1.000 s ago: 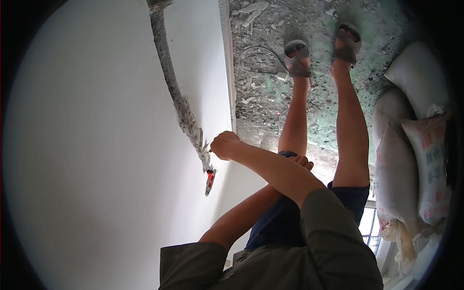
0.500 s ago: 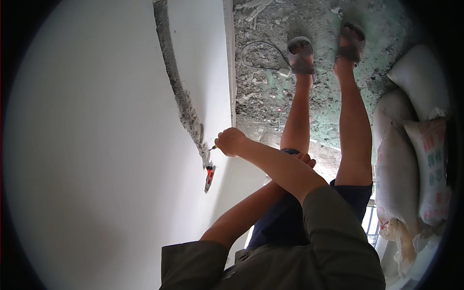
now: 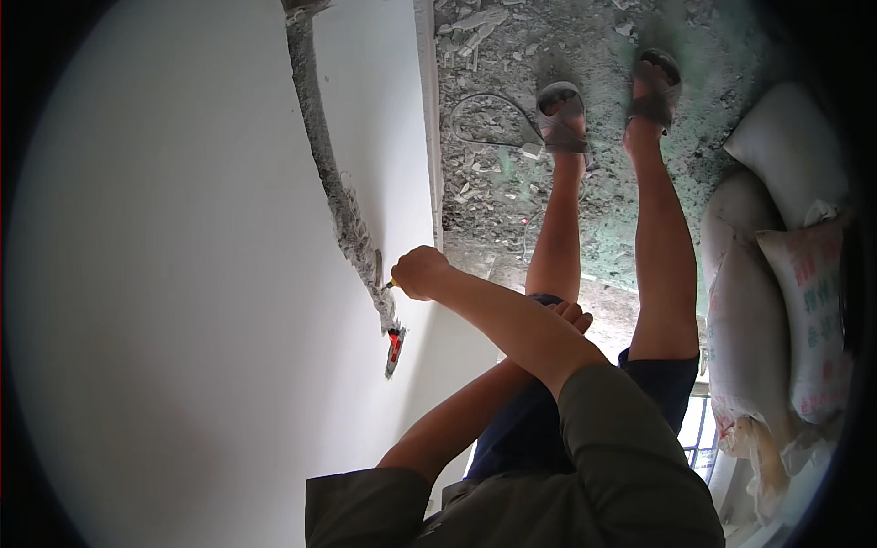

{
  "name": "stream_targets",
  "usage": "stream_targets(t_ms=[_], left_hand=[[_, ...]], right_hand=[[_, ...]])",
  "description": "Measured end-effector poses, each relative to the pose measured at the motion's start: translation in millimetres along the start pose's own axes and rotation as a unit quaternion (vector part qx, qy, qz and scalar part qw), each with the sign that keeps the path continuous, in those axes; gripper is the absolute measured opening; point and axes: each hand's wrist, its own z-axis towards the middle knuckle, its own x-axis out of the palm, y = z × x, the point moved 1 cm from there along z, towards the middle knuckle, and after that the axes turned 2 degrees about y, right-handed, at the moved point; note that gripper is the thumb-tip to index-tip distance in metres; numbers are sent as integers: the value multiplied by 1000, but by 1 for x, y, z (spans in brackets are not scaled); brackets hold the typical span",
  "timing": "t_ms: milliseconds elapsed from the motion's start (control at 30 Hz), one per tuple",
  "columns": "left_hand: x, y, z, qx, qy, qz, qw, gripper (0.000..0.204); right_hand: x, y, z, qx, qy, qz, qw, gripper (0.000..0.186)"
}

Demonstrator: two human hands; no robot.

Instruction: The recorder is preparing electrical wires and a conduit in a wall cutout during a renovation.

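My right hand (image 3: pixel 420 272) is closed around a thin tool with a yellow handle (image 3: pixel 393 284). Most of the handle is hidden in the fist. The tool points left, its tip at the edge of a rough grey groove (image 3: pixel 343 205) cut into the white wall. Just below the hand, a red box-like piece (image 3: pixel 395 345) sits in the groove's lower end. My left hand (image 3: pixel 572 316) lies near my knee, partly behind my right forearm, which crosses over my left arm. Its visible fingers are slightly bent and look empty.
The white wall (image 3: pixel 183 274) fills the left side. Rubble (image 3: pixel 475 36) and a looped cable (image 3: pixel 454 114) lie on the dusty floor near my sandalled feet. Several full white sacks (image 3: pixel 749 310) are stacked at the right. A window with bars (image 3: pixel 701 429) shows low at the right.
My right hand has moved slightly left, bringing the tool closer to the groove; more of its yellow handle shows. My left hand's fingers look straighter. The whole view has shifted a little.
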Motion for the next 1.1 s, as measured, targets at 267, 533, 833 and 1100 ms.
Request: stream_targets(t_ms=[267,533,833,1100], left_hand=[[-7,-6,0,-21,29,4,999,26],[-12,-4,-3,-42,54,3,998,31],[-29,-3,3,-46,85,12,995,30],[-14,23,-22,-36,55,56,996,25]], right_hand=[[-24,11,8,-30,54,-33,998,18],[-17,25,16,-9,36,14,999,19],[-3,37,42,14,67,-10,998,25],[12,-2,-17,11,102,-10,995,21]])
